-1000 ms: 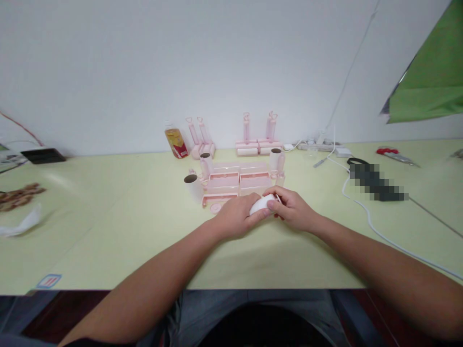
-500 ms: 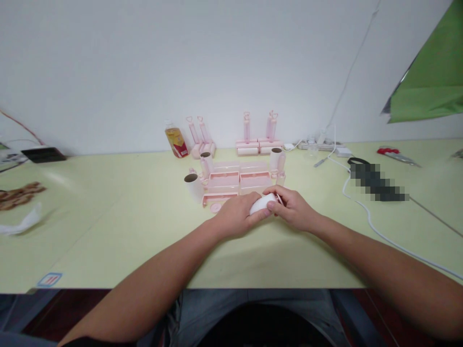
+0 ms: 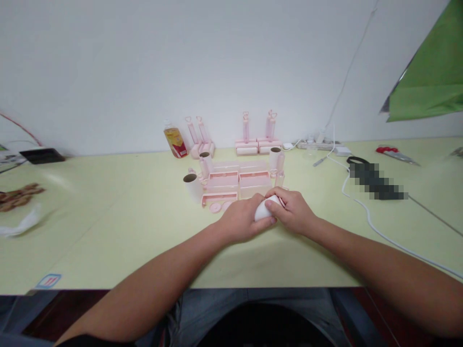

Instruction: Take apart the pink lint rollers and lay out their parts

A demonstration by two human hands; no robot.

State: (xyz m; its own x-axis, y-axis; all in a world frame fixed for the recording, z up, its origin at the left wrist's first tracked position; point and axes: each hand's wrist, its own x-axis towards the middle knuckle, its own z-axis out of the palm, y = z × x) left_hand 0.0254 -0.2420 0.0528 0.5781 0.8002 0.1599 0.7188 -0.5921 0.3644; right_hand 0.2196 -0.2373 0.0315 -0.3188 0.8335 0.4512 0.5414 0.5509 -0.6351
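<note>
Both hands hold a white lint roller roll (image 3: 264, 208) above the front half of the table. My left hand (image 3: 240, 219) wraps its left end, thumb below. My right hand (image 3: 292, 209) grips the right end, its thumb pressed on the white surface; a bit of pink shows there between the fingers. Just beyond the hands lie open pink trays (image 3: 220, 196), round pink discs (image 3: 215, 207) and clear covers (image 3: 253, 167). White rolls with brown cores, such as the near roll (image 3: 193, 189), stand around these parts.
Assembled pink lint rollers (image 3: 247, 147) with upright handles line the wall. A yellow-labelled bottle (image 3: 176, 140) stands left of them. On the right are a white cable (image 3: 367, 212), a power strip (image 3: 318, 143), red-handled scissors (image 3: 396, 154) and a dark blurred object (image 3: 376, 182).
Both hands have shifted slightly nearer with the roll. My right hand has closed further over its end, so less of the pink part shows. Another pink disc has come into view.
</note>
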